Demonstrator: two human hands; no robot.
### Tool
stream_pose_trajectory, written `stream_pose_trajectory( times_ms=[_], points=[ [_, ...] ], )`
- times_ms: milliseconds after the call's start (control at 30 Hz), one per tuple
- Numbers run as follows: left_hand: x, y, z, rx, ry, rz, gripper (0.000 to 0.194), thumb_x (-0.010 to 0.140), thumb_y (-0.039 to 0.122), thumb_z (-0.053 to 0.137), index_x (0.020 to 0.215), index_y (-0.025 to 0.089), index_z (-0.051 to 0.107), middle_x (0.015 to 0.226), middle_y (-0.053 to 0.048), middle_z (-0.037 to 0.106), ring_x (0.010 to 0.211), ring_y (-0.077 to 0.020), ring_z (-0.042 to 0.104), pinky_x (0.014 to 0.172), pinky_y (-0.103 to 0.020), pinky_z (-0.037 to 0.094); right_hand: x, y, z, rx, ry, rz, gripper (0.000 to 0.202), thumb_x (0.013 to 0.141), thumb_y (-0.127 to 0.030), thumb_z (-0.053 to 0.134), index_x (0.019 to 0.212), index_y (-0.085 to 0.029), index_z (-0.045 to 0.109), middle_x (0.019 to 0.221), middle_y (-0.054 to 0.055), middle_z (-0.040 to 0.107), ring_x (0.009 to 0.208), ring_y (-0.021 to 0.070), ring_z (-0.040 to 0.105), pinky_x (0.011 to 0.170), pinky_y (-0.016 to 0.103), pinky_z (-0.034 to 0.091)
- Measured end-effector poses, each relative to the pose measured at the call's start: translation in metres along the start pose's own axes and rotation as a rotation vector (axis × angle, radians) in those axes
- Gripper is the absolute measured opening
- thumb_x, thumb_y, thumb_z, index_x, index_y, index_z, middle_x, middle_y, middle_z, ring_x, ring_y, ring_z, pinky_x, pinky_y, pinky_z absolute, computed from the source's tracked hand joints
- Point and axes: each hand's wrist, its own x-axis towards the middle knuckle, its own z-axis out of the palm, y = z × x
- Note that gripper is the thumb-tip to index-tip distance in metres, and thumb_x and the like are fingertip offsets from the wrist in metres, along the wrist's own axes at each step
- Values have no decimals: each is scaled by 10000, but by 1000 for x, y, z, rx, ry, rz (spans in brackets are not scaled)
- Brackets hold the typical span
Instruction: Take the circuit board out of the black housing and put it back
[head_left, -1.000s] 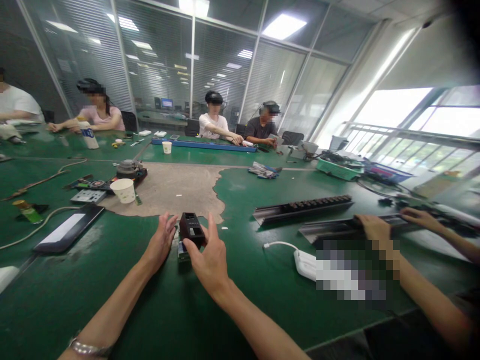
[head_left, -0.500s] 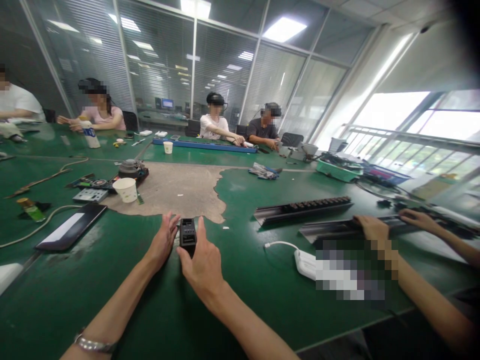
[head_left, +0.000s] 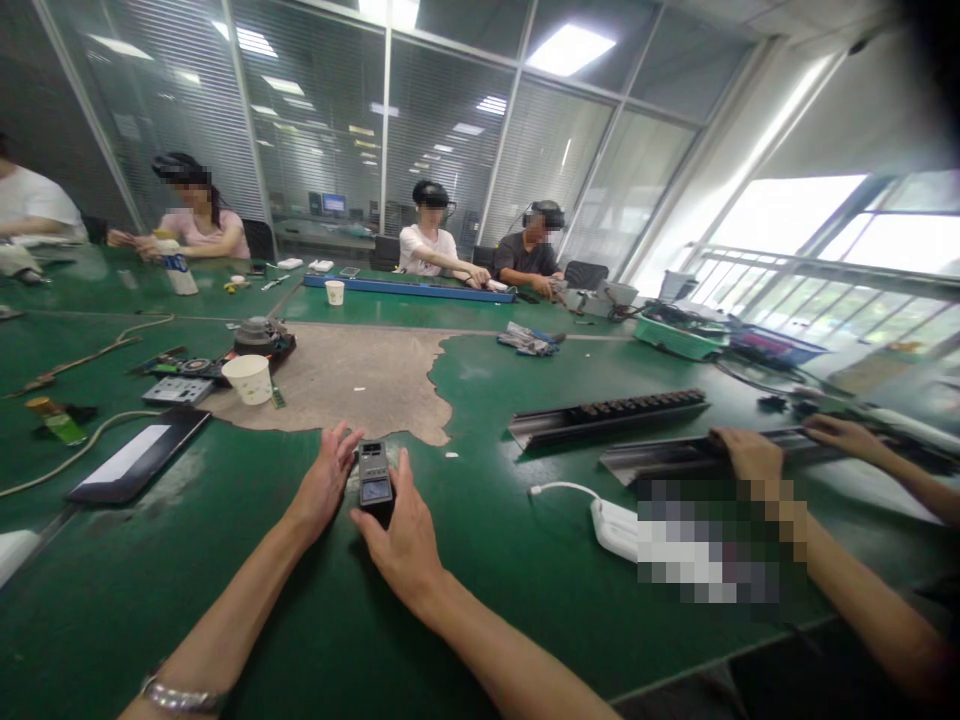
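A small black box-shaped device (head_left: 374,470) with openings at its far end and a shiny, screen-like window sits between my hands over the green table (head_left: 480,640). My right hand (head_left: 409,540) has its index finger along the device's right side and its thumb at the near left, holding it. Close to the device's left side is my left hand (head_left: 330,480), palm turned inward and fingers stretched out. Whether its fingertips touch the device is hard to tell. A metal band (head_left: 180,697) circles my left wrist.
To the left lie a dark flat panel (head_left: 142,465), a paper cup (head_left: 249,382) and opened electronics (head_left: 262,338). On the right, another person's hands (head_left: 750,455) rest on a dark metal channel (head_left: 675,455), near a white adapter (head_left: 615,528) with a cable. Several people sit across the table.
The device has tilted, so its shiny window now faces up toward me. My right thumb has shifted slightly down and left. My left hand stays nearly where it was.
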Motion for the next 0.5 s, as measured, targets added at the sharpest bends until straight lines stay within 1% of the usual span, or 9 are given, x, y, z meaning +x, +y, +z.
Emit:
stream_pose_trajectory(
  times_ms=[100,200,300,400,500],
  points=[
    [-1,2,2,1,-2,-3,754,895,671,297,1481,196,293,1483,-119,434,1425,-199,295,1183,-353,137,1,3,3,47,20,35,953,766,-237,722,1524,-164,149,1409,162,498,1293,317,484,1061,481,407],
    [-1,2,4,-1,9,-9,755,892,675,302,1479,200,295,1483,-113,436,1424,-193,297,1182,-345,141,0,5,6,83,34,29,920,781,-223,702,1523,-157,162,1431,161,475,1336,319,434,1083,485,388],
    [0,1,3,-19,16,-3,764,889,679,304,1482,198,277,1501,-113,408,1430,-183,282,1181,-335,147,-1,2,5,123,61,35,894,798,-221,682,1524,-173,162,1426,146,486,1329,313,445,1077,483,401],
    [0,0,1,-34,12,2,754,889,674,319,1482,210,274,1518,-108,380,1432,-177,277,1181,-331,150,1,-9,-2,176,89,47,886,816,-223,663,1526,-184,134,1425,131,490,1303,290,481,1073,461,410],
    [-1,0,-1,-43,-2,10,750,888,670,327,1482,215,275,1519,-109,377,1432,-174,277,1182,-330,148,7,-22,-19,242,112,24,891,822,-229,661,1526,-190,115,1402,112,519,1255,256,534,1045,411,446]
  ],
)
